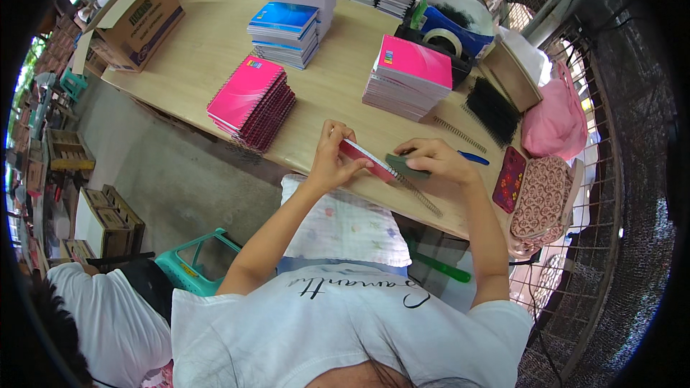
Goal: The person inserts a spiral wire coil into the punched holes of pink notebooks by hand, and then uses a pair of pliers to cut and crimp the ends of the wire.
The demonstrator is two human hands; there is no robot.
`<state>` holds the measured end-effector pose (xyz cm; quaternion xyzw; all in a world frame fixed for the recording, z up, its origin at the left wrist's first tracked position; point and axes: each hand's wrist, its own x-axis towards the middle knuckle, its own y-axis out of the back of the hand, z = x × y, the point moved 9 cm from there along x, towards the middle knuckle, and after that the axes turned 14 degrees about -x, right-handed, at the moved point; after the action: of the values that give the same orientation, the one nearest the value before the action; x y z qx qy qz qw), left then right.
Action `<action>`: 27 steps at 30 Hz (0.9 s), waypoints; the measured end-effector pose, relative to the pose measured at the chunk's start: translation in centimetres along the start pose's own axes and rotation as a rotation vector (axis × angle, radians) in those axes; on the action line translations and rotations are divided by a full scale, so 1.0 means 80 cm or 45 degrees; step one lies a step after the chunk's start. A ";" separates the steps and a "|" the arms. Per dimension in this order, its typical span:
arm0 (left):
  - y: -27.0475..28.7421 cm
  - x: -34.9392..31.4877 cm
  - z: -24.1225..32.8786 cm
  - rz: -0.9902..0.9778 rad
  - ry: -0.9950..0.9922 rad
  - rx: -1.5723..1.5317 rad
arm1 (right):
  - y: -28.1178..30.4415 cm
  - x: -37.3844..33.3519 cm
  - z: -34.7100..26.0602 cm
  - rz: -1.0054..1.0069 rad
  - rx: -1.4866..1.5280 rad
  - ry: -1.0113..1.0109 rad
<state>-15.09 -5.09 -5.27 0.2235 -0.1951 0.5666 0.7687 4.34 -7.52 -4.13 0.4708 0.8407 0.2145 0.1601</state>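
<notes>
My left hand (333,160) grips a small notebook (368,161) with a reddish-pink cover, tilted on edge over the table's near edge. A long wire spiral (420,197) runs from the notebook's spine, and its free end sticks out toward the lower right. In my right hand (437,161) is a dark green pad (407,166), its fingers closed around it, at the spot where the spiral meets the notebook. Whether the pad touches the wire I cannot tell. Beyond the right hand lie a loose spiral (460,134) and a blue-handled tool (474,158).
Pink spiral notebooks (248,93) are stacked at left, pink-covered pads (413,62) at right, blue ones (284,23) behind. Black spirals (493,111), a patterned pouch (540,197) and a red phone-like case (509,179) line the right side. A cardboard box (136,25) stands far left. Someone in white (108,316) is at lower left.
</notes>
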 end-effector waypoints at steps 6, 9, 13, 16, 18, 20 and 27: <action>-0.017 0.003 -0.001 -0.048 0.003 -0.012 | -0.003 -0.005 0.011 0.125 -0.426 -0.001; -0.027 0.001 -0.007 -0.060 0.023 -0.081 | 0.000 -0.014 -0.026 0.011 0.877 0.093; -0.045 0.004 0.000 -0.068 -0.021 -0.086 | 0.011 -0.016 -0.004 0.144 0.320 0.055; -0.054 -0.001 -0.004 -0.103 0.089 -0.158 | 0.006 -0.015 0.004 0.133 0.057 0.021; -0.058 -0.001 0.001 -0.117 0.050 -0.124 | 0.010 -0.015 0.021 0.210 -0.399 -0.147; -0.063 0.003 0.001 -0.122 0.033 -0.124 | 0.003 -0.019 0.006 0.127 0.229 -0.080; -0.042 -0.006 -0.063 -0.110 0.420 -0.822 | 0.015 -0.011 -0.007 0.222 0.318 -0.010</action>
<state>-11.74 -3.49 -10.11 -0.1172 -0.2278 0.4712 0.8440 5.36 -7.89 -2.96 0.5592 0.8160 0.1195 0.0844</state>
